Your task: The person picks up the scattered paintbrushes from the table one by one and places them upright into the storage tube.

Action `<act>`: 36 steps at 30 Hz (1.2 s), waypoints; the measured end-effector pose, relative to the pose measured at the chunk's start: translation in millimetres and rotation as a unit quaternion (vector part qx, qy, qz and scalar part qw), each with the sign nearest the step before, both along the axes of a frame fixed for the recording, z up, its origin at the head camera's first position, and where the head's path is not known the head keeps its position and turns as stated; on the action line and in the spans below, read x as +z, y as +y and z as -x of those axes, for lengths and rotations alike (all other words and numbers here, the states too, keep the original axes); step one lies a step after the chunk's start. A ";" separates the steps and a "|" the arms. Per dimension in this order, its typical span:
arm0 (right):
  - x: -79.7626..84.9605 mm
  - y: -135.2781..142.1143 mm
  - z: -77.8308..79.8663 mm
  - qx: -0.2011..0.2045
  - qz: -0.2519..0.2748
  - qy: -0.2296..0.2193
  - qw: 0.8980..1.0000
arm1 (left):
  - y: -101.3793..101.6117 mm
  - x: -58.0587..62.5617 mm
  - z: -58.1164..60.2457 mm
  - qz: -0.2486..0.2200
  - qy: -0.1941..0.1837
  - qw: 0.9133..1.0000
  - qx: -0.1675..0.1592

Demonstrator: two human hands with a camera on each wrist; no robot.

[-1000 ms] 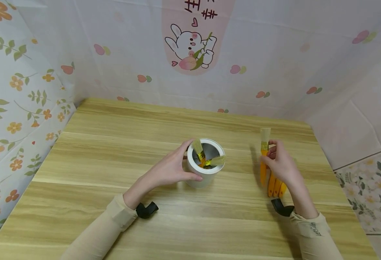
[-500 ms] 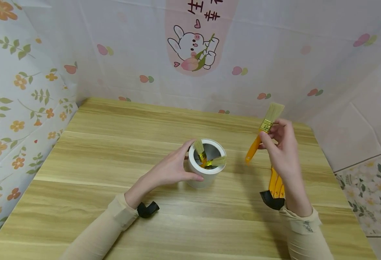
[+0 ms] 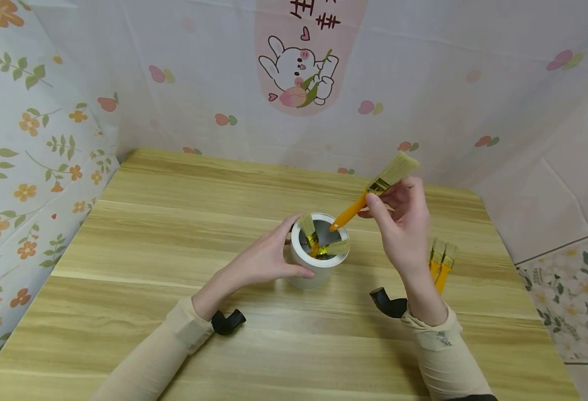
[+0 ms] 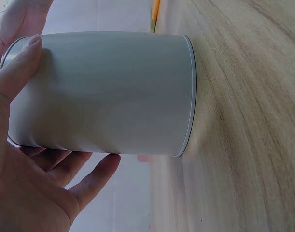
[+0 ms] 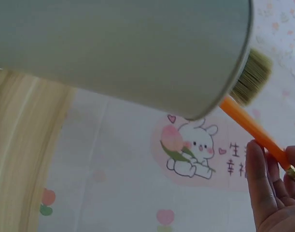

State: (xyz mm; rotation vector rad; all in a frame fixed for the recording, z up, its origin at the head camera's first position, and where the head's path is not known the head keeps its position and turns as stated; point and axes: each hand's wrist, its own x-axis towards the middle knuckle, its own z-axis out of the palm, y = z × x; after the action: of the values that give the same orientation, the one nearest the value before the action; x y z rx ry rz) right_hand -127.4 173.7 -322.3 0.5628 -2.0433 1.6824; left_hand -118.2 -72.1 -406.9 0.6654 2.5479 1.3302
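My left hand [image 3: 261,257] grips the side of a white cylindrical can [image 3: 311,281], which stands upright on the table. Two paintbrushes lean in it, one with its bristles [image 3: 307,225] at the far left rim, the other with bristles [image 3: 338,247] at the right rim. Between thumb and fingers, my right hand [image 3: 405,231] pinches another paintbrush [image 3: 352,210] with an orange handle. Its bristles point up and right, while the handle's end overlaps the can's mouth in the head view. In the left wrist view, thumb and fingers span the can's wall [image 4: 108,92].
Several more orange-handled paintbrushes [image 3: 442,262] lie on the wooden table [image 3: 174,234], right of my right forearm and partly hidden by it. A black curved piece sits at each wrist. Patterned cloth [image 3: 199,72] hangs behind the table and at its sides.
My right hand has lifted the paintbrush from beside the others on the right and carried it left, tilting it so the handle reaches the can's mouth. My left hand stays on the can.
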 end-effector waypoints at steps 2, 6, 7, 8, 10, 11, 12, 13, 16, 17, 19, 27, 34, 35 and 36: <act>-2.3 -3.6 -1.3 0.003 -0.031 -0.010 0.999 | -0.1 -0.2 0.3 -0.001 0.001 1.000 -0.001; -7.8 -6.4 -1.5 -0.008 -0.115 -0.021 0.993 | 0.1 0.0 0.8 0.001 -0.003 1.000 -0.002; -9.2 -6.8 -1.1 -0.010 -0.133 -0.022 0.991 | 0.2 0.2 0.9 0.003 -0.004 1.000 -0.002; -10.4 -7.1 -0.6 -0.012 -0.152 -0.022 0.988 | 0.2 0.3 0.9 0.003 -0.005 1.000 -0.002; -12.7 -7.3 0.3 -0.017 -0.186 -0.019 0.982 | 0.0 0.6 0.7 0.004 -0.006 1.000 -0.002; -13.6 -7.3 0.8 -0.017 -0.200 -0.019 0.980 | -0.1 0.7 0.6 0.004 -0.006 1.000 -0.003; -14.6 -7.3 1.3 -0.018 -0.213 -0.018 0.977 | -0.2 0.7 0.5 0.004 -0.006 1.000 -0.003; -15.3 -7.2 1.7 -0.017 -0.225 -0.017 0.974 | -0.3 0.6 0.5 0.004 -0.006 1.000 -0.003; -17.5 -6.9 2.7 -0.014 -0.253 -0.024 0.967 | -0.5 0.1 0.5 0.002 -0.004 1.000 -0.003; -18.2 -6.8 3.0 -0.011 -0.260 -0.029 0.965 | -0.4 -0.2 0.8 0.002 -0.004 1.000 -0.003; -19.1 -6.6 3.4 -0.008 -0.273 -0.039 0.961 | -0.4 -0.4 1.1 -0.001 -0.003 1.000 -0.004; -21.1 -5.6 4.1 -0.002 -0.311 -0.067 0.948 | -0.7 -0.1 1.4 -0.009 0.000 1.000 -0.008; -22.6 -4.2 5.4 0.007 -0.296 -0.066 0.953 | -0.3 -0.3 1.4 -0.003 -0.002 1.000 -0.004; -22.5 -3.4 5.4 0.007 -0.291 -0.064 0.955 | -0.2 -0.4 1.4 -0.003 -0.001 1.000 -0.004; -22.2 -2.3 5.3 0.005 -0.287 -0.061 0.956 | -0.2 -0.4 1.3 -0.003 0.001 1.000 -0.004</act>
State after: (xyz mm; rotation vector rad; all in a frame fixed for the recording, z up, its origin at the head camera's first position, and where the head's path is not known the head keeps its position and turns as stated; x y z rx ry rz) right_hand -132.7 171.3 -344.5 0.6586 -2.6342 1.1299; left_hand -119.5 -72.2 -407.3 0.6767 2.5412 1.3355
